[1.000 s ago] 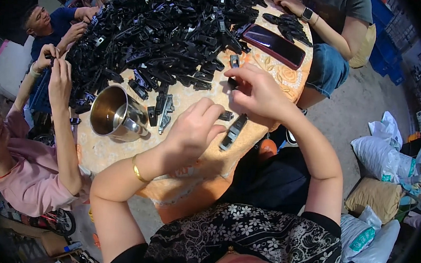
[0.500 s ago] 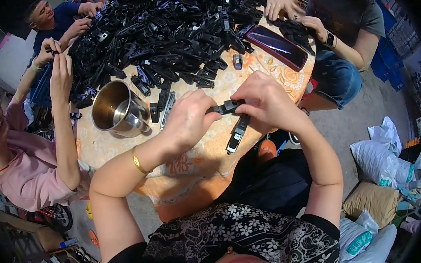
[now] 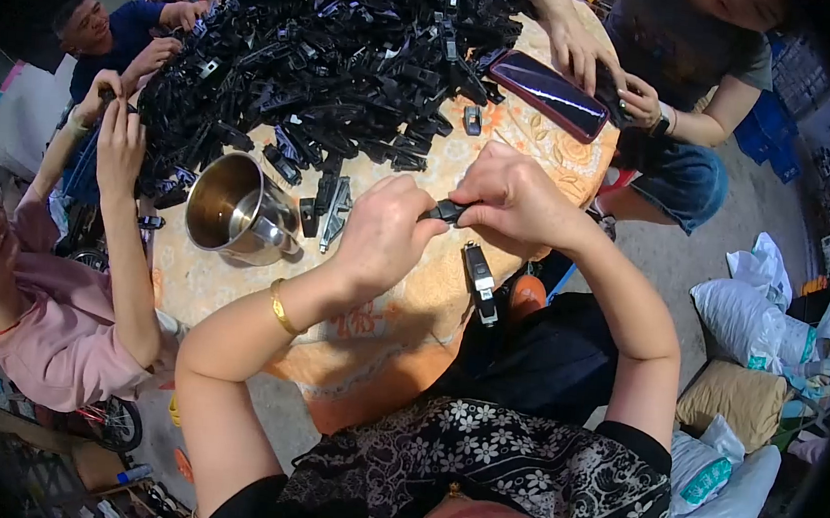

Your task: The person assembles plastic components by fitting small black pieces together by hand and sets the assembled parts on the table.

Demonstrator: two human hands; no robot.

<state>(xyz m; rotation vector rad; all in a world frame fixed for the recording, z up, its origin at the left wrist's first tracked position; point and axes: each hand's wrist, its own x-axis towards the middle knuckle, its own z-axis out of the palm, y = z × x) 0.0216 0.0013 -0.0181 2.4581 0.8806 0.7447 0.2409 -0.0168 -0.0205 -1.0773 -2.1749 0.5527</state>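
Note:
My left hand (image 3: 385,232) and my right hand (image 3: 517,197) are both closed, fingertips pinching a short black strap-like piece (image 3: 447,211) between them over the table's near edge. Just below my right hand is a long black part (image 3: 479,279) with a pale insert and a shiny end; whether it joins the held piece is hidden. Beside my left hand, a narrow black-and-silver part (image 3: 334,217) lies on the patterned cloth (image 3: 401,302). A steel cup (image 3: 242,210) with a handle stands to the left of it.
A large heap of black plastic parts (image 3: 345,46) covers the far side. A phone (image 3: 548,95) and a small loose part (image 3: 473,119) lie at the right. Three people work around the table, one person's hand (image 3: 581,56) near the phone. Filled sacks (image 3: 750,318) sit on the floor.
My hands have drawn closer together, leaving less of the black piece showing. The long part below has shifted down and right and tilted. Across the table, a person's hands have moved nearer the phone.

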